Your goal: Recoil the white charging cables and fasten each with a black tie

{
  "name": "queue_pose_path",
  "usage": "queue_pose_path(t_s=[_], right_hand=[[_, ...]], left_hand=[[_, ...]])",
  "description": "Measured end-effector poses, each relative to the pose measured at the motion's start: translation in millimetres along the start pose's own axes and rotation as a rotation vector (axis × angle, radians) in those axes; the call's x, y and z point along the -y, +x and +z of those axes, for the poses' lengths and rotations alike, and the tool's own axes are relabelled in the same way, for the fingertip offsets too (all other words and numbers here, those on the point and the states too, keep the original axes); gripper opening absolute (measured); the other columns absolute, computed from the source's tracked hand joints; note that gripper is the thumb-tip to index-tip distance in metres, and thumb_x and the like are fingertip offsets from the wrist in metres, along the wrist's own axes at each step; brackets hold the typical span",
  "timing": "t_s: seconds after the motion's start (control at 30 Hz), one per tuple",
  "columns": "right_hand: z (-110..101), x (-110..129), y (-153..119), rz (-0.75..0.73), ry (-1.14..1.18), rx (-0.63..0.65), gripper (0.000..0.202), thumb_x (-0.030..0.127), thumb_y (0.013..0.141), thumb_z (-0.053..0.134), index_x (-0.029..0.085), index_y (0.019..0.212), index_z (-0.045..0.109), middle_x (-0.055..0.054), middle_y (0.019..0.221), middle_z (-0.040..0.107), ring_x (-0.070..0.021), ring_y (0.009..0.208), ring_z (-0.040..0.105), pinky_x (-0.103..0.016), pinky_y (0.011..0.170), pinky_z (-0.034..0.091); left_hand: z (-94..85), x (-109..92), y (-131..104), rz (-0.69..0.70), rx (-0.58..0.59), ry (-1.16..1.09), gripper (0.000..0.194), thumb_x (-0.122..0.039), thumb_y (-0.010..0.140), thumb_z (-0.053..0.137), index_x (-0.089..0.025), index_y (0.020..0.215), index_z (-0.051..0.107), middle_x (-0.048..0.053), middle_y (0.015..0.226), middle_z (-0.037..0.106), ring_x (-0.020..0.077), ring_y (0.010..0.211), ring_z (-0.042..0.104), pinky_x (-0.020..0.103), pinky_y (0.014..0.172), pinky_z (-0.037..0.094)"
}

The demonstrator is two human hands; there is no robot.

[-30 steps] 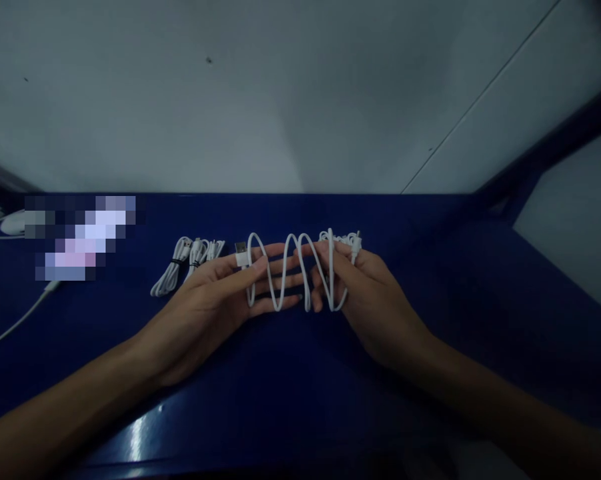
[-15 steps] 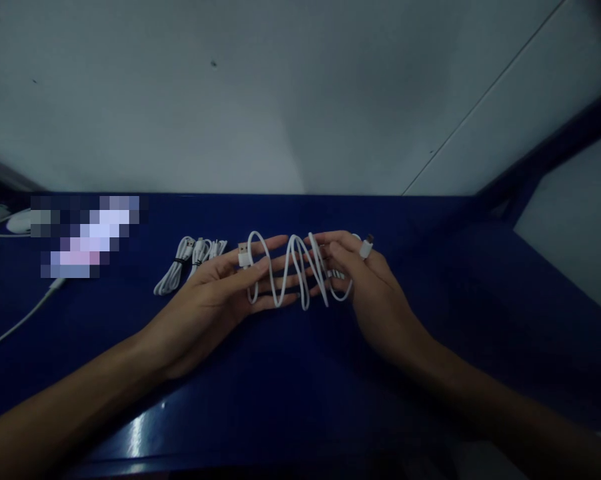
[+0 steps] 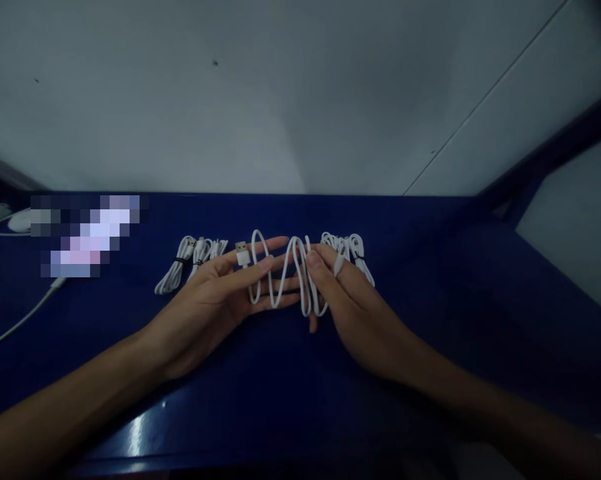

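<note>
A loosely looped white USB cable (image 3: 279, 283) stretches between my two hands above the blue table. My left hand (image 3: 215, 293) holds its left loops, thumb pressed over the cable and fingers extended behind it. The cable's USB-A plug (image 3: 242, 252) sticks up beside that hand's index finger. My right hand (image 3: 350, 287) pinches the right-hand loops between thumb and fingers. Against the back of its index finger rests the cable's other, smaller plug (image 3: 338, 266). Some of the right fingers are hidden behind the loops and the hand.
Bundled white cables (image 3: 173, 267) with dark ties lie behind my left hand, and more bundled cables (image 3: 360, 257) lie behind my right. At the left, a blurred-out bright device (image 3: 90, 237) has a white cord (image 3: 23, 327). A pale wall (image 3: 280, 100) rises behind the blue table (image 3: 280, 400).
My right hand has moved left, closer to my left hand, pushing the right loops together. The bundled cables behind it now show. My left hand has barely moved.
</note>
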State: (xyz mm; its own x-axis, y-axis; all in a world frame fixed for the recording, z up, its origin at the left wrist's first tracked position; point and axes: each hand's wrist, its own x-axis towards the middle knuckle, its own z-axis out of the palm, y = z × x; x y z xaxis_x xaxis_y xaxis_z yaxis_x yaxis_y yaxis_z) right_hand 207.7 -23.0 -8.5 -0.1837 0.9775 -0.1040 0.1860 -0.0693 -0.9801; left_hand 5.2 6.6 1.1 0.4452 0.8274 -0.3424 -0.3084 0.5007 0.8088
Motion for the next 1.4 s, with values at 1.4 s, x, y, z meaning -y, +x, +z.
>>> queue_pose_path(t_s=[1.4], right_hand=[[2.6,0.4,-2.7,-0.096,0.038,-0.218,0.030,0.044,0.104,0.073,0.030,0.122,0.053,-0.007,0.115,0.075,-0.0249,0.087,0.077,-0.039,0.065,0.063]], left_hand=[[0.7,7.0,-3.2,0.049,0.057,-0.011,0.036,-0.033,0.112,0.064,-0.025,0.145,0.075,0.014,0.158,0.067,0.0369,0.141,0.066,0.052,0.116,0.059]])
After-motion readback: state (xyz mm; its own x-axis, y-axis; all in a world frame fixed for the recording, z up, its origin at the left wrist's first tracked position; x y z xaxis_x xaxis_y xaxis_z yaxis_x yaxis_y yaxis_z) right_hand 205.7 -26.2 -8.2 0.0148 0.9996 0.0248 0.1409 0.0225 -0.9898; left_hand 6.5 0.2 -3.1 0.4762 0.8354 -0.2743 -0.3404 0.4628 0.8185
